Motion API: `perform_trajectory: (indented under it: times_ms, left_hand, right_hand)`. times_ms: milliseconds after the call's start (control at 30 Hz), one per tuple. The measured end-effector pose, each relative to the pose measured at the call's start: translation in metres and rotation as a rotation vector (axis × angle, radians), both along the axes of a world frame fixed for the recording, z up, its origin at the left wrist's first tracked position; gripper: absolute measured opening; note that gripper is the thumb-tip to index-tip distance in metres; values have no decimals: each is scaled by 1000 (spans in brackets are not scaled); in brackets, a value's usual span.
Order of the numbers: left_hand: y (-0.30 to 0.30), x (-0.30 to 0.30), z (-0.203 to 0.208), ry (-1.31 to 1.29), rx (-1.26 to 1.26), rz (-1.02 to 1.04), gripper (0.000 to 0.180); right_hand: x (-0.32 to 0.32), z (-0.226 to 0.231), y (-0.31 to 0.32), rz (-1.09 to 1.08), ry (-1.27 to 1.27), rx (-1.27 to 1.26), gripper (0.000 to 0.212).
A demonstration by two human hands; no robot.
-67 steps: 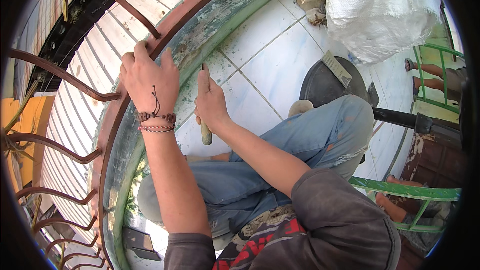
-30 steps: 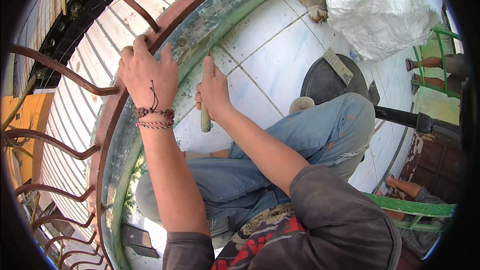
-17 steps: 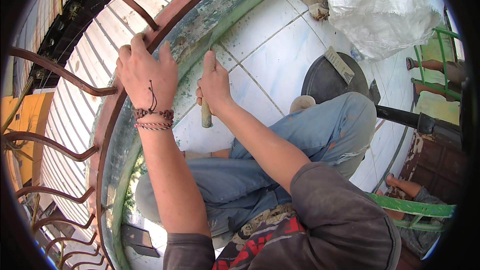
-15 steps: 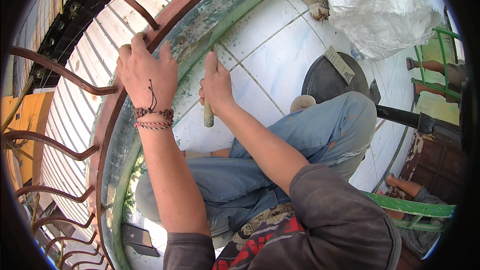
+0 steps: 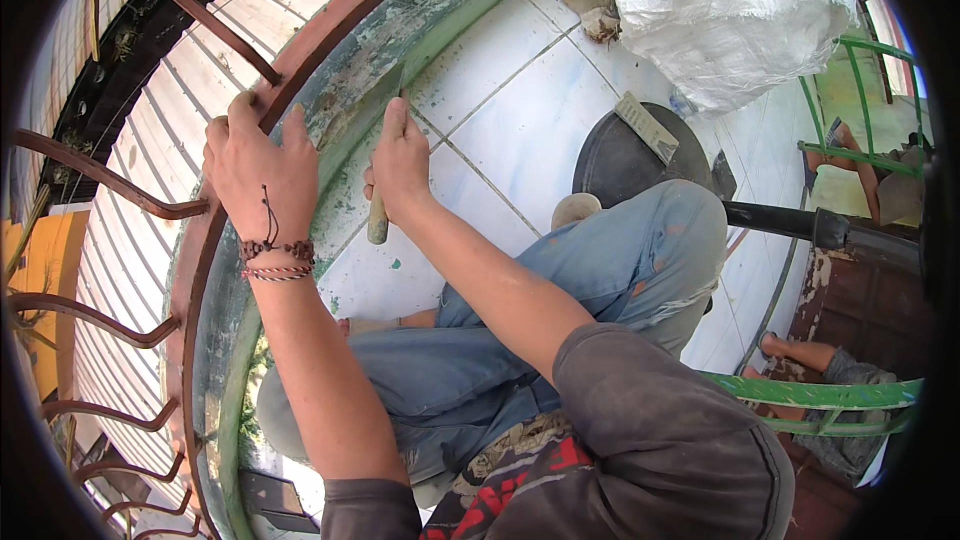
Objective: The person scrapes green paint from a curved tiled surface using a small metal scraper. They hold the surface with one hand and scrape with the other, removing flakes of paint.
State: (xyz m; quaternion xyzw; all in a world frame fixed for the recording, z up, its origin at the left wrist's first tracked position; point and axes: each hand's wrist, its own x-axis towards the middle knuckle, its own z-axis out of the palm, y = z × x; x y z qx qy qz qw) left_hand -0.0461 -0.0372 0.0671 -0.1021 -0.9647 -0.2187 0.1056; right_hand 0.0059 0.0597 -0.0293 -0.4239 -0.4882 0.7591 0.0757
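My left hand (image 5: 262,175), with bracelets at the wrist, rests on the reddish-brown metal railing (image 5: 202,240), its fingers curled over the rail. To its right, my right hand (image 5: 402,162) is closed around a hand tool (image 5: 377,223) with a worn, round handle. The handle's butt sticks out below the fist. A thin, dark blade tip shows edge-on past the thumb, against the peeling green-painted curb (image 5: 440,55); its exact kind I cannot make out. Green paint flakes lie on the white tiles below the curb.
Beyond my bent knee stands a round black object (image 5: 600,155) with a flat, pale-labelled piece (image 5: 645,127) on it. A white woven sack (image 5: 735,20) fills the far right. Green metal bars (image 5: 820,393) and other people's legs (image 5: 805,350) show at right. Dark flat pieces (image 5: 275,498) lie lower left.
The whole view has shifted, so everything sits slightly further left. My right hand still holds the tool at the curb, and my left hand stays on the railing.
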Motion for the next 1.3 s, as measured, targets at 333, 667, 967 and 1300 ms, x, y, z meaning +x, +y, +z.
perform_trajectory:
  times_ms: [333, 667, 967, 1300]
  left_hand:
    - [-4, 2, -5, 56, -18, -14, 40]
    - [3, 3, 0, 25, -49, 1, 42]
    - [31, 52, -3, 44, 226, -47, 43]
    - [31, 91, -10, -904, 590, 209, 60]
  right_hand:
    - [8, 12, -8, 70, -73, -30, 62]
    - [22, 14, -14, 132, -55, 16, 60]
    - [8, 34, 26, 166, -64, -113, 61]
    - [26, 25, -1, 225, 108, 55, 63]
